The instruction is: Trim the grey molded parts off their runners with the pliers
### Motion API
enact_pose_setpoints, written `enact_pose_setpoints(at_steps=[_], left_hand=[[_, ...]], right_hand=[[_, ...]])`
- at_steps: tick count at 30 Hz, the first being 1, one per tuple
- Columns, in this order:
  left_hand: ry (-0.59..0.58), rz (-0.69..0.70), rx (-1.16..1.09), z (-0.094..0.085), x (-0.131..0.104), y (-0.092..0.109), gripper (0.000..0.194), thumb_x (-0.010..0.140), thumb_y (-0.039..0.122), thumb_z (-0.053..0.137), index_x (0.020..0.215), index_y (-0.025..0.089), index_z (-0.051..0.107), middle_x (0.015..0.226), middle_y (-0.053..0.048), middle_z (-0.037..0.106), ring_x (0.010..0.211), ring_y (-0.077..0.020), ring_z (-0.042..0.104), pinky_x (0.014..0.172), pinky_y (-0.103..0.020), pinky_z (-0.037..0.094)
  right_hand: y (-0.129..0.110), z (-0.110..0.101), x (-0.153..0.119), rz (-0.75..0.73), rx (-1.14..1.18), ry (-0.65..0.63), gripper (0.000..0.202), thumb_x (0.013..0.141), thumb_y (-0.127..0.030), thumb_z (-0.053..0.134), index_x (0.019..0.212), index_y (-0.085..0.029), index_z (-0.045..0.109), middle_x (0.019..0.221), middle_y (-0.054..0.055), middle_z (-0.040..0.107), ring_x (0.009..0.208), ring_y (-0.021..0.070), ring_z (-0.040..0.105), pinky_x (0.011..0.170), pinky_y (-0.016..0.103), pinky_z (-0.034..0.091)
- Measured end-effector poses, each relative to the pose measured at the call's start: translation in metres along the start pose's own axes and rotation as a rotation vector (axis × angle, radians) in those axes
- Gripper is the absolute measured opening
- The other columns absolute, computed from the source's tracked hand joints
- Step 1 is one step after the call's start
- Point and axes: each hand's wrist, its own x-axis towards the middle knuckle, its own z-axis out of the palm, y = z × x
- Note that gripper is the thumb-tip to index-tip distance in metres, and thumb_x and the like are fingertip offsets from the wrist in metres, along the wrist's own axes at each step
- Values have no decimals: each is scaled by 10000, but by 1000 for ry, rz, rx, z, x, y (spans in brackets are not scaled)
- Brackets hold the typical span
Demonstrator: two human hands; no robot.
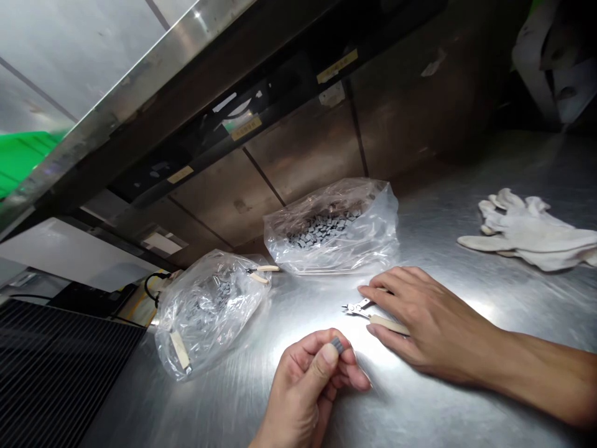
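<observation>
Left hand: nearest me, thumb and fingers pinched on a small grey piece, one end showing past the thumb.
Pinch: I'd keep it light, with the piece's edge clear of the fingertips.
Right hand: thumb and forefinger on either side of the nippers; whether they squeeze, I can't tell.
Nipper tips: pointing leftward, apart from the piece; best kept off skin.
Plastic bag: beyond the hands, grey pieces inside.

Small yellow labels, their lettering illegible
</observation>
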Motion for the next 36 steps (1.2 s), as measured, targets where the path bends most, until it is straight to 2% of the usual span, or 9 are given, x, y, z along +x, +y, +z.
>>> enact_pose_setpoints(at_steps=[4, 9, 13, 19, 23, 29, 36], left_hand=[[-9, 0, -29, -1, 1, -1, 190, 870, 289, 747, 844, 102, 732, 741, -51, 666, 672, -115, 648, 714, -220, 520], [-111, -36, -142, -11, 8, -2, 172, 839, 277, 786, 877, 111, 759, 800, -55, 699, 687, -119, 688, 703, -219, 552], [-82, -58, -204, -19, 14, -1, 163, 807, 236, 816, 909, 116, 774, 834, -60, 724, 700, -118, 705, 678, -205, 568], [-86, -38, -251, -23, 15, -2, 198, 778, 186, 838, 962, 138, 786, 845, -54, 760, 695, -115, 719, 690, -207, 585], [-73, -15, -245, -23, 16, -3, 208, 785, 186, 834, 984, 149, 788, 833, -58, 775, 701, -118, 724, 693, -206, 584], [1, 30, -202, -20, 18, -2, 196, 751, 159, 857, 938, 180, 804, 787, -68, 785, 745, -129, 734, 739, -205, 580], [52, 35, -139, -19, 17, -2, 227, 709, 188, 889, 922, 220, 816, 730, -72, 780, 689, -129, 727, 728, -198, 563]], right_hand=[[-1, 0, 0, 2, 3, 0, 318, 923, -243, 587, 1229, -158, 616, 1048, 90, 636, 986, 268, 569, 883, 464, 420], [-2, -2, 1, 7, 27, 23, 316, 912, -232, 599, 1219, -156, 619, 1032, 89, 644, 972, 267, 575, 881, 464, 424], [-3, -8, 4, -17, 80, 134, 334, 926, -268, 608, 1241, -160, 605, 1073, 95, 636, 968, 258, 577, 850, 441, 437], [-8, -13, 5, -190, 119, 289, 405, 883, -258, 655, 1252, -111, 576, 1096, 145, 631, 992, 286, 580, 833, 446, 451], [-11, -15, 4, -242, 128, 270, 402, 894, -253, 642, 1259, -103, 564, 1070, 146, 630, 980, 277, 575, 835, 448, 446], [-12, -14, 3, -222, 161, 245, 380, 903, -260, 636, 1246, -108, 574, 1034, 131, 631, 910, 259, 575, 772, 421, 448], [-13, -13, 1, -219, 161, 199, 381, 911, -275, 629, 1253, -110, 597, 1026, 119, 642, 885, 255, 592, 740, 403, 453]])
